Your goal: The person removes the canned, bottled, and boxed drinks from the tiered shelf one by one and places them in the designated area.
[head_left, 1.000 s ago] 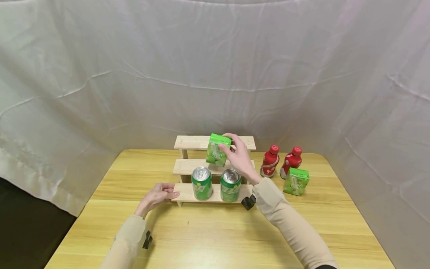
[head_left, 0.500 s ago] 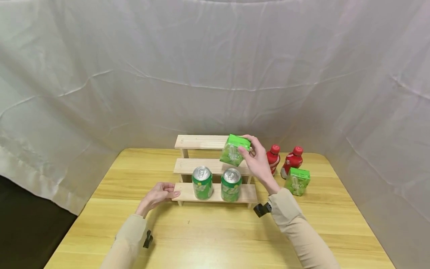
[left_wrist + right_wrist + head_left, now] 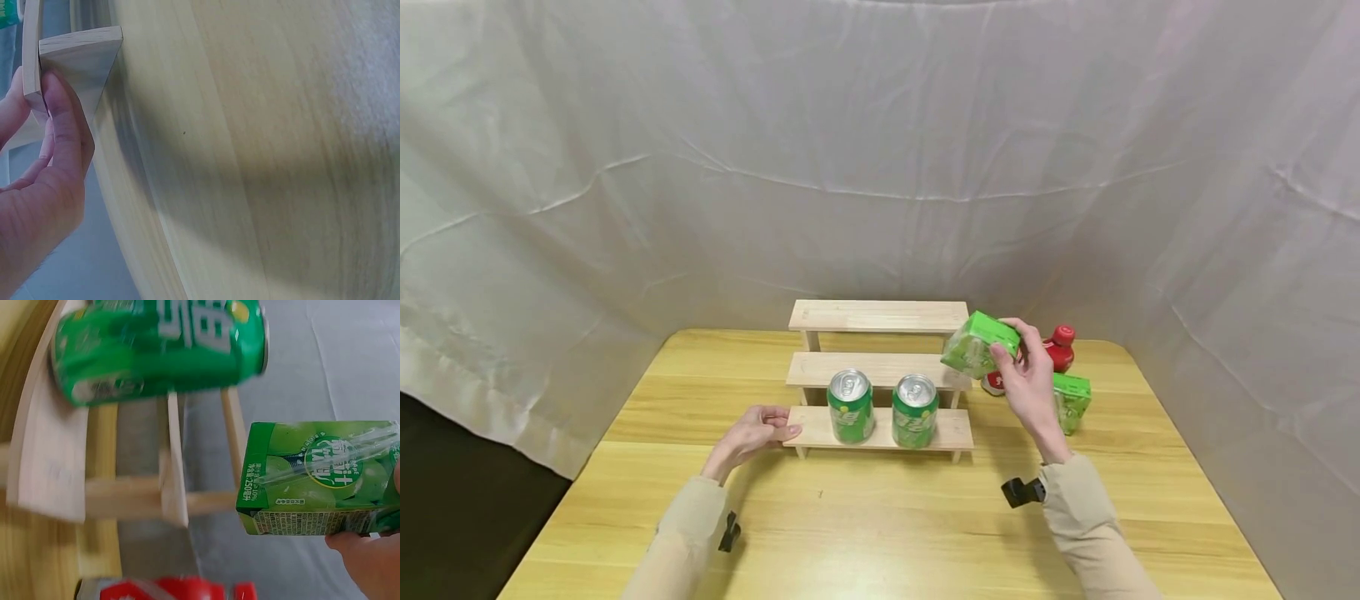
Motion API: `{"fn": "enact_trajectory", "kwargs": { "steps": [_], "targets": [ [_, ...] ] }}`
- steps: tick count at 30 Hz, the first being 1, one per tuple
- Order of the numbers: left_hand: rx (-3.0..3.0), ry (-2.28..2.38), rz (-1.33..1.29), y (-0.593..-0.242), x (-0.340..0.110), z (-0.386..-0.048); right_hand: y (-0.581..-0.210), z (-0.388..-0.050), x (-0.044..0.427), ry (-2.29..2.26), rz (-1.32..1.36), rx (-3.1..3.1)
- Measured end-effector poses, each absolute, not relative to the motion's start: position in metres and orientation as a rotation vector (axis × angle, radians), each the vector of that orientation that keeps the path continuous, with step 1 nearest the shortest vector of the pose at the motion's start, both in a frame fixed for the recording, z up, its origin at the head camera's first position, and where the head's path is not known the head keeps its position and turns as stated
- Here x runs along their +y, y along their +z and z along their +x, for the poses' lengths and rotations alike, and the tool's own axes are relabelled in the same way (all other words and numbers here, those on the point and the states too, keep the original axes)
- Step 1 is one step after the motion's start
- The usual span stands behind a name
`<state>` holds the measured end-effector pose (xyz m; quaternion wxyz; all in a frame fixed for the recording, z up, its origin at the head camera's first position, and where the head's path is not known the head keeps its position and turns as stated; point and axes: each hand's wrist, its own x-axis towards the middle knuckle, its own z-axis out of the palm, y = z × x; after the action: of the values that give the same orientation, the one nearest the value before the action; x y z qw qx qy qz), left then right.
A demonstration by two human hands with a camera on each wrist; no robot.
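My right hand (image 3: pixel 1032 379) grips a green juice carton (image 3: pixel 979 345) between thumb and fingers, tilted in the air by the right end of the wooden tiered shelf (image 3: pixel 880 315). In the right wrist view the carton (image 3: pixel 319 469) shows its printed front, with a straw along it. My left hand (image 3: pixel 752 435) pinches the left end of the lowest tier; the left wrist view shows thumb and fingers around the board (image 3: pixel 31 56). Two green soda cans, one left (image 3: pixel 851 407) and one right (image 3: pixel 914 412), stand upright on that lowest tier.
Right of the shelf stand a red bottle (image 3: pixel 1060 348), a second one mostly hidden behind my right hand, and another green carton (image 3: pixel 1071 402), partly covered by that hand. Grey curtain (image 3: pixel 880 167) closes off the back and sides of the wooden table (image 3: pixel 880 533).
My right hand has carried the carton rightward, from above the middle tier to the shelf's right end, tilting it more. The left hand and the cans stay in place.
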<state>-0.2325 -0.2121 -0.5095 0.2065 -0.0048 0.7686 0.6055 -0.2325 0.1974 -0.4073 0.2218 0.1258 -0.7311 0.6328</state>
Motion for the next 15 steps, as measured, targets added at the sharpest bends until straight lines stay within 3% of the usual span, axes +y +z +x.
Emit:
{"fn": "enact_trajectory", "kwargs": {
  "steps": [15],
  "targets": [
    [2.161,1.664,-0.016,-0.509,-0.211,-0.232,-0.441,-0.231,0.245,1.541,0.247,-2.175]
  ]
}}
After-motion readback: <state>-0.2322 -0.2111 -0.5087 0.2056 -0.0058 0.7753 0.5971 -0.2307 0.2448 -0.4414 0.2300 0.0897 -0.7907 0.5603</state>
